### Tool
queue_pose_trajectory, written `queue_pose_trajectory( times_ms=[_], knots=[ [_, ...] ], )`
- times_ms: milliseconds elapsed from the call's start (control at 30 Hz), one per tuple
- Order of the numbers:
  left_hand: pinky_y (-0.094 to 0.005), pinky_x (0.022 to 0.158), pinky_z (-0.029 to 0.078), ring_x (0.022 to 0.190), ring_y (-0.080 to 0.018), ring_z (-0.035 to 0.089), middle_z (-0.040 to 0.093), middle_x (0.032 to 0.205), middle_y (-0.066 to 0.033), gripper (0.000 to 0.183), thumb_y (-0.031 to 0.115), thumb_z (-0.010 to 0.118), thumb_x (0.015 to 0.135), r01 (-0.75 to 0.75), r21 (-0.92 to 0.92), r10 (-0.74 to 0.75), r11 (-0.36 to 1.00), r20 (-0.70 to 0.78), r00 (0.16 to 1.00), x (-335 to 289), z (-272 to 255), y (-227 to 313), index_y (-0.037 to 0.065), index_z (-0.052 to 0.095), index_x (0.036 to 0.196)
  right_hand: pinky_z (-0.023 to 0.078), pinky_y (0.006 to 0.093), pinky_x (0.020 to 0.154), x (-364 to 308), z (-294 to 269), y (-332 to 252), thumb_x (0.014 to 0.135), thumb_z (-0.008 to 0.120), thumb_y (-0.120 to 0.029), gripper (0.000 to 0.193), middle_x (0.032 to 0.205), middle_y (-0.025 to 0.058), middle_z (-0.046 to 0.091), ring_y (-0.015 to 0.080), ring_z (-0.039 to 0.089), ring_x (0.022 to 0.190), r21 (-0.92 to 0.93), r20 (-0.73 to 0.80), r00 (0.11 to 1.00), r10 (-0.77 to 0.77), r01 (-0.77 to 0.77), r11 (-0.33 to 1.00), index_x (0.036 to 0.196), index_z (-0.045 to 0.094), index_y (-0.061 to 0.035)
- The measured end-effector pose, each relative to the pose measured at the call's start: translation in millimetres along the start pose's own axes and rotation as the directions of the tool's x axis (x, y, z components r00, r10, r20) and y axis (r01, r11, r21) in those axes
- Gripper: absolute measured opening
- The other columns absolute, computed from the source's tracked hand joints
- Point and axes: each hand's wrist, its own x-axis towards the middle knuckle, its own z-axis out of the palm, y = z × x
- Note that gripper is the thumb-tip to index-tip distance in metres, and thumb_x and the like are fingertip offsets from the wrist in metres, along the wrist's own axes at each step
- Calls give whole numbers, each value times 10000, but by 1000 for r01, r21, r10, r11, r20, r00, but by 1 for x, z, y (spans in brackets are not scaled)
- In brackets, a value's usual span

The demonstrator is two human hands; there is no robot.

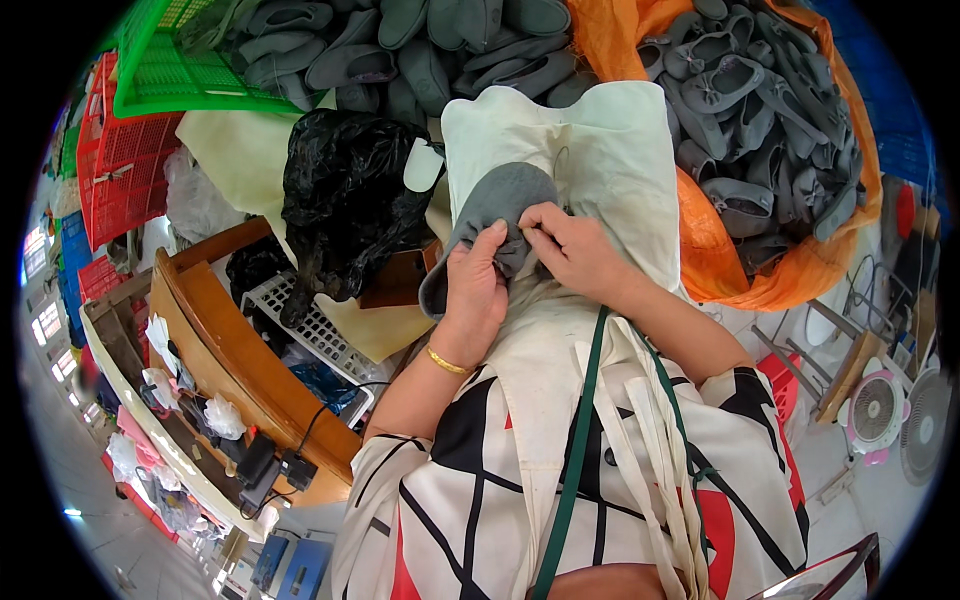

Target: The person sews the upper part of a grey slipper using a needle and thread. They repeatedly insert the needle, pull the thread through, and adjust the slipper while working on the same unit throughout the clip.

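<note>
A grey fabric slip-on shoe (515, 190) with gathered cloth on its upper rests over my lap, toe pointing away from me. My left hand (474, 290) is closed around its side, thumb pressed on the upper beside the gathers. Against the right side of that gathered part, my right hand (570, 250) makes a pinch; whatever lies between its fingertips is too small to make out. A faint thin line (563, 160), perhaps thread, shows above the right hand. Beneath the shoe, a white cloth (625, 140) covers my lap.
Grey shoes fill a green basket (180, 100) at the far left and an orange sack (720, 280) at the far right. Left of me are a black plastic bag (340, 200), a white perforated basket (315, 325) and a wooden table (240, 350). Fans (876, 408) stand at right.
</note>
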Motion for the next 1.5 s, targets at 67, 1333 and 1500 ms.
queue_pose_trajectory(
  times_ms=[67,1333,1500],
  knots=[
    [-281,870,512,976,-133,640,675,1100,-47,228,68,658,928,-25,8,25,1000,34,999,1,-3,-5,21,623,1148,479,365,600,4,2,-8,926,574,-72,116,789,129,632,286,624,650,11,-9,997,76,-76,997,1039,553,-56],
    [-343,656,453,688,-257,555,578,726,-125,251,255,651,936,-679,716,-184,162,698,692,31,42,-9,6,621,935,499,417,1007,-95,-171,75,1009,547,-123,202,661,-23,404,117,391,577,873,-472,562,679,405,271,827,475,-72],
    [-205,556,348,643,-20,416,500,719,75,230,275,604,1009,-419,799,-68,431,491,868,13,16,-18,59,637,940,448,483,1084,-118,-184,98,989,568,-99,205,658,-14,405,124,360,574,779,-594,432,679,519,352,811,475,-54]
  ],
)
